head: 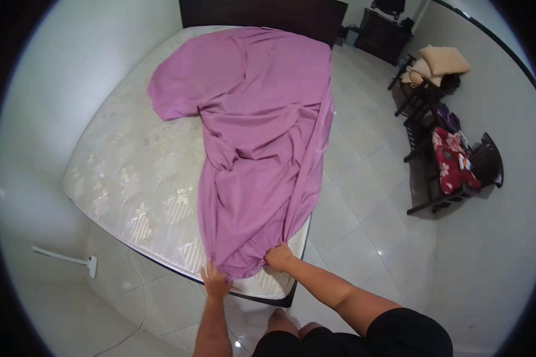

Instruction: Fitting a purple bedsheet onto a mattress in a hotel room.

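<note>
A pink fitted sheet (259,134) with a gathered edge lies rumpled over the right part of a pale quilted mattress (129,178). Near the mattress's front corner, my right hand (278,258) is closed around a bunched part of the sheet's edge. My left hand (215,281) pinches the same edge further left, at the foot of the bed, with some fingers spread over the cloth. Between my hands the gathered hem sags. The left part of the mattress is bare, and the sheet hides the rest up to near the dark headboard (259,13).
Along the right wall stand dark wooden chairs (422,100), one with beige cushions (444,60) and another with red floral fabric (449,165). A dark cabinet (382,35) is at the back. White cable trunking (62,255) runs along the left wall, and a cable (143,299) lies on the tiled floor (357,196).
</note>
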Available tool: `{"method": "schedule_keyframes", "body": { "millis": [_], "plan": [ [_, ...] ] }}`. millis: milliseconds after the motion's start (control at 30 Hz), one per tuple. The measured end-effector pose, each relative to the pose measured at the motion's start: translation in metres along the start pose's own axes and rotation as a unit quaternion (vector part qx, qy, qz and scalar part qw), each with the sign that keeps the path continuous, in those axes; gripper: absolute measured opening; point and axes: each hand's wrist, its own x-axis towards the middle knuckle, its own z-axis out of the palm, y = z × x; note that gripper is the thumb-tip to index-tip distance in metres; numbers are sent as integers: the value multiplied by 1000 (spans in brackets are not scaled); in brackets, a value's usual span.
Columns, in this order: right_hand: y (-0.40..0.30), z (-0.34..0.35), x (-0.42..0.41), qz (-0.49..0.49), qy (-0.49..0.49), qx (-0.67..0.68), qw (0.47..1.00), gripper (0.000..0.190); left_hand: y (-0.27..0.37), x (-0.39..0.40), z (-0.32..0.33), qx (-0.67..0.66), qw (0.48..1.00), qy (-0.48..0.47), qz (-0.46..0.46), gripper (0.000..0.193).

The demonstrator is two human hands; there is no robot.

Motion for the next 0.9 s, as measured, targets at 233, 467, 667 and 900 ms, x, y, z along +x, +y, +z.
{"method": "schedule_keyframes", "body": {
  "millis": [233, 467, 667, 900],
  "plan": [
    [-24, 60, 12, 143, 175, -10, 974, 34, -53, 22, 47, -154, 984, -85, -10, 32],
    [-55, 51, 19, 161, 235, -10, 959, 28, -72, 26, 41, -163, 975, -148, -35, 35],
    [-77, 22, 16, 194, 151, 118, 962, 24, -50, 80, -54, -125, 968, -215, 43, 37],
    [-91, -44, 18, 184, 171, 222, 942, 21, -93, 228, -24, -272, 946, 148, -93, 31]
  ]
}}
